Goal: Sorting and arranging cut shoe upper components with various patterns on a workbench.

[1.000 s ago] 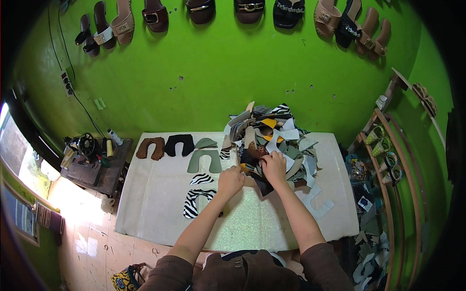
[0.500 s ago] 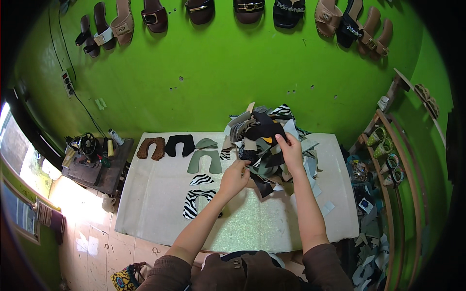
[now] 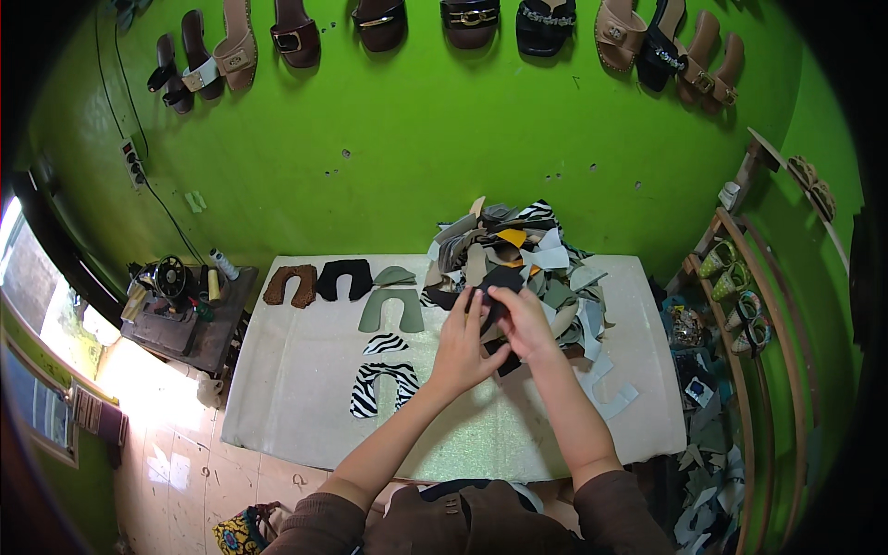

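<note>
Over the front of a heap of cut material scraps (image 3: 555, 264), a black cut piece of sheet material (image 3: 502, 278) is held up between my two hands. My right hand (image 3: 527, 326) grips it with thumb and fingers. My left hand (image 3: 462, 353) has its fingertips against the piece's near left side, with the thumb reaching toward the right hand. The piece's lower part is hidden by my fingers. Left of the heap lie arch-shaped pieces: brown spotted (image 3: 276, 289), black (image 3: 327, 281), grey-green (image 3: 372, 311) and zebra-striped (image 3: 363, 395). Small curved pieces in grey-green (image 3: 395, 275) and zebra (image 3: 385, 344) lie above the latter two.
A pale cloth covers the table (image 3: 287, 398). At left stands a sewing machine (image 3: 169, 282) with thread spools. Sandals (image 3: 470, 23) hang along the green wall. To the right are a wooden rack (image 3: 740, 388) with footwear and more scraps (image 3: 708, 499) below.
The black piece has come down from the heap toward me. My right hand has moved left and nearer, my left hand slightly right, so they now meet at the piece.
</note>
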`<state>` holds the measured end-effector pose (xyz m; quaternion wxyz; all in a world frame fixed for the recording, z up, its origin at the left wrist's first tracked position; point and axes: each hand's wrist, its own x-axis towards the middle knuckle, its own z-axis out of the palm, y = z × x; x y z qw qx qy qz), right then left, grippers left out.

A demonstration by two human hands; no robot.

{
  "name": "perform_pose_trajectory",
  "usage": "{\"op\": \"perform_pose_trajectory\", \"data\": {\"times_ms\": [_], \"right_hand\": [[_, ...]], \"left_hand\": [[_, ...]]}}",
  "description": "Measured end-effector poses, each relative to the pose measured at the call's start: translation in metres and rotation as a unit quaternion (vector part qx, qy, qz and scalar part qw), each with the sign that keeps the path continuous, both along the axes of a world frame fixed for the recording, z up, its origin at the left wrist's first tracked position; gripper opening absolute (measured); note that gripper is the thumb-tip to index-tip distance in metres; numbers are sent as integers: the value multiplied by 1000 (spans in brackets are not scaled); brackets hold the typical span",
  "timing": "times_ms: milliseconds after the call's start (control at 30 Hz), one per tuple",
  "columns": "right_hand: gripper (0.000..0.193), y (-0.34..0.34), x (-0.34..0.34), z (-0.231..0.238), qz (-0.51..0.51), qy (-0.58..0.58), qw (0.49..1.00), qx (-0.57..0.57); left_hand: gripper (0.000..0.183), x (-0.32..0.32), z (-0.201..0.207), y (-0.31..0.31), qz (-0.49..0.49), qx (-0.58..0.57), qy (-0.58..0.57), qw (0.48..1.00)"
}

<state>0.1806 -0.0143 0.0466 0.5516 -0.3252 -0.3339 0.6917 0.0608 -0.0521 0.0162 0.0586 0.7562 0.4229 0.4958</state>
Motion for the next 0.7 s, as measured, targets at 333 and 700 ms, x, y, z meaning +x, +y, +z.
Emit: {"op": "perform_pose_trajectory", "data": {"times_ms": [333, 700], "right_hand": [[21, -9, -3, -4, -45, -233, 968, 81], [20, -15, 30, -27, -32, -425, 873, 238]], "left_hand": [[31, -22, -8, 9, -40, -224, -115, 967], [28, -35, -4, 12, -235, -580, -419, 658]]}}
